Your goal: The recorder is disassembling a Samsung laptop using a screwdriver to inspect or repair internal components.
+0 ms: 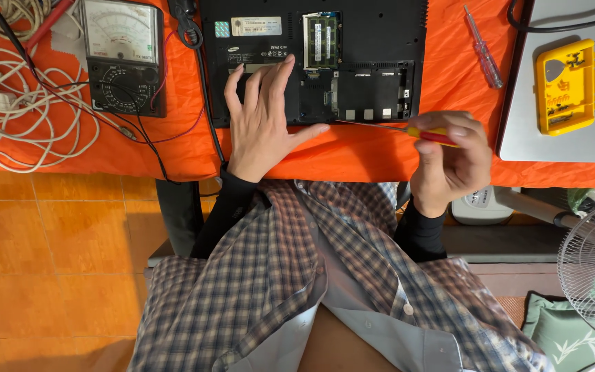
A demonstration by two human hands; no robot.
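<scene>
Pressing our flat, open left hand on the upturned black plastic laptop on the orange cloth, we should keep the red-and-yellow-handled screwdriver, pinched in our right hand, level near its front edge.

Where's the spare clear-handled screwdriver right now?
In the head view, the clear-handled screwdriver with a pink core lies on the orange cloth, upper right, between the opened black laptop and the silver laptop, untouched by either hand.

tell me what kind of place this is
Probably a small electronics repair bench, maybe at home. An opened black laptop lies underside up on an orange cloth, an analog multimeter sits beside it, and the right hand holds a screwdriver.
</scene>
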